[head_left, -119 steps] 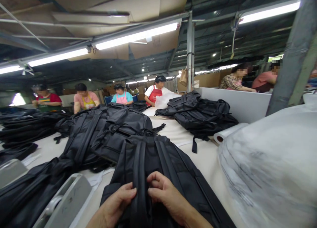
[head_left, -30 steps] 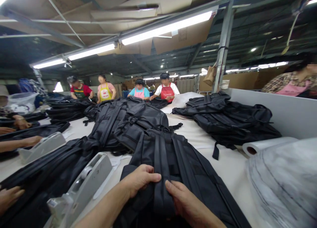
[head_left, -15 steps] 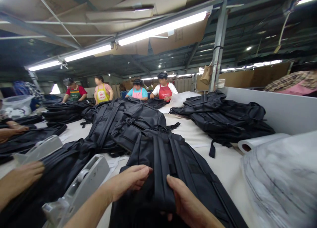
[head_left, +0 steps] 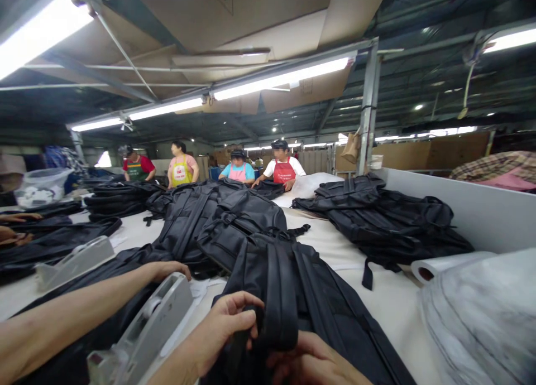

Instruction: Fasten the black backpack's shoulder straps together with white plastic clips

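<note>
A black backpack (head_left: 335, 296) lies in front of me, its padded shoulder straps (head_left: 281, 296) facing up. My left hand (head_left: 228, 323) is closed, thumb against fingers, on a dark strap at the left side of the bag. Beneath the looped lower end of a shoulder strap is my right hand (head_left: 312, 357); its fingers curl under the black material and are partly lost in shadow, so what they grip is hard to make out.
Black backpacks are piled ahead (head_left: 234, 217) and at right (head_left: 389, 217). Grey plastic devices (head_left: 146, 329) stand at left, where a neighbour's arm (head_left: 84, 301) reaches in. A film roll (head_left: 448, 262) and clear plastic (head_left: 481, 318) lie right. People work across the table (head_left: 322, 245).
My left hand now pinches a dark strap, and my right hand has slipped lower under the shoulder strap's loop. The neighbour's arm reaches farther forward. The view has tilted up slightly.
</note>
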The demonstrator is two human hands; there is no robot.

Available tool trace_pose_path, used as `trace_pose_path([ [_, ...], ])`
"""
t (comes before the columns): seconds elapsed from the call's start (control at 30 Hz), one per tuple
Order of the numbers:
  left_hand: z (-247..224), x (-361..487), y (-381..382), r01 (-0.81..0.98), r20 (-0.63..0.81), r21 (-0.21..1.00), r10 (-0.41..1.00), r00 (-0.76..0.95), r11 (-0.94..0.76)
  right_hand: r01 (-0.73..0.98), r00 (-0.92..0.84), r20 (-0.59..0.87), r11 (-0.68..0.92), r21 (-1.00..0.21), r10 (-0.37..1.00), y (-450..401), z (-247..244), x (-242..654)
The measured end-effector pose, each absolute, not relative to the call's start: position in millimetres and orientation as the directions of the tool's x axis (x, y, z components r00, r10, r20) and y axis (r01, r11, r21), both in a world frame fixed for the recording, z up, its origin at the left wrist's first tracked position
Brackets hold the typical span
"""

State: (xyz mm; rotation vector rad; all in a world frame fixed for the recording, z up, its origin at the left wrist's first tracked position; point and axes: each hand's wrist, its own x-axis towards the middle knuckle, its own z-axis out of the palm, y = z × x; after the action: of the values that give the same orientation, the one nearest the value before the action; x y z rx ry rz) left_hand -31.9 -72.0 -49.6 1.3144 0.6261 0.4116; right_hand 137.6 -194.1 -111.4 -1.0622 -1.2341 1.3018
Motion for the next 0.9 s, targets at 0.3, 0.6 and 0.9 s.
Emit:
trace_pose_path([
  [0.3, -44.6, -49.6, -62.8, 0.228, -0.132, 0.97, 0.623, 0.771, -0.078, -0.152, 0.048, 0.158, 0.163, -0.975, 0.986, -215.6, -20.3, 115.7],
  [0.6, -2.6, -55.0, -90.8, -0.1, 0.09, 0.995, 0.461, 0.883, -0.003, -0.434, 0.133, -0.007, 0.052, -0.9, 0.991, -222.0, 8.8, 94.9],
  [0.9, 29.4, -47.3, -122.6, -0.069, -0.015, 0.982, 0.441, 0.897, 0.174, -0.414, 0.154, -0.155, -0.079, -0.907, 0.976, -233.1, -23.3, 87.1],
])
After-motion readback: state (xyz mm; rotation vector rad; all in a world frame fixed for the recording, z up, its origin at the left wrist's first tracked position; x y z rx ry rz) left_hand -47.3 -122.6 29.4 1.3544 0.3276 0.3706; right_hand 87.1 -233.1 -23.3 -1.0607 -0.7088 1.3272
